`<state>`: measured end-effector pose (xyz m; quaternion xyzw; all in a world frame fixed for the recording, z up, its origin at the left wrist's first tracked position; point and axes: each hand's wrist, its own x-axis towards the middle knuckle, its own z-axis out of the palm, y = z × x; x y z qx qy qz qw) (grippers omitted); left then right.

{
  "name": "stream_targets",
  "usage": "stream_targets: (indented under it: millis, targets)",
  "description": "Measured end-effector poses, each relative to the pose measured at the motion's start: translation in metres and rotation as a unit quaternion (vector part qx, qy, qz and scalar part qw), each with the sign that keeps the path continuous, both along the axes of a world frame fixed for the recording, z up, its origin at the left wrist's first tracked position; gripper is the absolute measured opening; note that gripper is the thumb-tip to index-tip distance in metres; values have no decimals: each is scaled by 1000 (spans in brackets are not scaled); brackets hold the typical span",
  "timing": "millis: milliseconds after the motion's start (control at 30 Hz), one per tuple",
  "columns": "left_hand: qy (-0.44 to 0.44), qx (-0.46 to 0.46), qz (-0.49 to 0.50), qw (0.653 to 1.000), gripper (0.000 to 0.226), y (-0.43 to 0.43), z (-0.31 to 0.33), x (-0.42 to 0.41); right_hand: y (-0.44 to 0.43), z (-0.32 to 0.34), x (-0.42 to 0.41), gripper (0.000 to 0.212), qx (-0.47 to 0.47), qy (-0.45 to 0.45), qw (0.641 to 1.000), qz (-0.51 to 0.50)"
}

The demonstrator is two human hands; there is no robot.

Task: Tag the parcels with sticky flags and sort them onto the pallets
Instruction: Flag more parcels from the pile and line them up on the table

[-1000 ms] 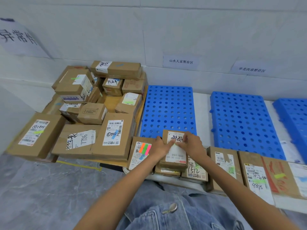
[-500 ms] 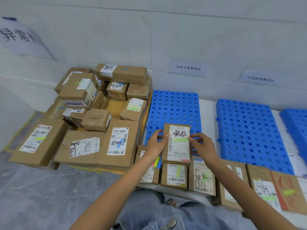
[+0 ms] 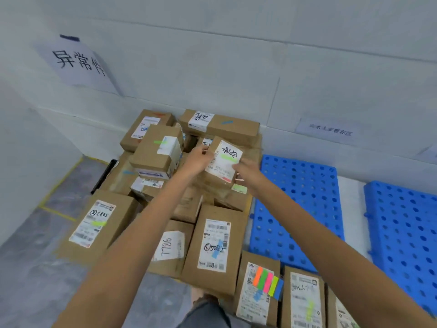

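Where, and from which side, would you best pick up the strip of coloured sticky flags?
Pinch its blue end from the right. The sticky flags lie flat on a parcel, and only that end seems to overhang the parcel's edge.

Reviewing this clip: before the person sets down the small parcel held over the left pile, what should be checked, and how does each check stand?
1. Tagged: ok. A green flag sits on the held parcel, on its label.
2. Grip: ok. The left hand and the right hand hold opposite edges.
3. Parcel level: not ok. It is tilted.
4. Landing spot on the pile: cannot tell. It is hidden beneath the parcel and hands.
5. Right destination: cannot tell. The handwriting on the label is too blurred to read.
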<state>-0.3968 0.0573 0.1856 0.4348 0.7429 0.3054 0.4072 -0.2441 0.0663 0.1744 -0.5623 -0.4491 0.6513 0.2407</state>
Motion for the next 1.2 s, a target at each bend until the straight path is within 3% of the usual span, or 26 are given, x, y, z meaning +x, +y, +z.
stream_targets:
  millis: [233, 367, 533, 700, 833, 933, 1033, 1100, 1200]
  targets:
    - [70, -77, -47, 993, 32, 28, -33, -42, 24, -29, -54, 33, -69, 7, 998, -2]
    - [86, -68, -44, 993, 30, 13, -44, -41, 13, -45, -52, 34, -85, 0, 996, 34]
    - [75, 49, -5, 996, 36, -31, -32, -43, -21, -38, -49, 24, 33, -42, 997, 48]
    - [14, 152, 92, 984, 24, -127, -20, -51, -80, -21, -59, 19, 90, -4, 975, 201]
    - [-8, 131, 244, 961, 21, -207, -48, -66, -106, -41, -82, 16, 131, -39, 931, 337]
    - [15, 67, 371, 926, 7, -256, -71, -65, -115, -63, -98, 24, 168, -126, 871, 443]
    - [-32, -28, 375, 926, 26, -278, -96, -60, -117, -79, -113, 36, 221, -216, 803, 509]
    - [-42, -49, 364, 929, 45, -276, -105, -60, -116, -86, -120, 36, 225, -254, 778, 529]
    - [-37, -96, 431, 897, 66, -269, -109, -65, -120, -97, -128, 38, 208, -300, 751, 550]
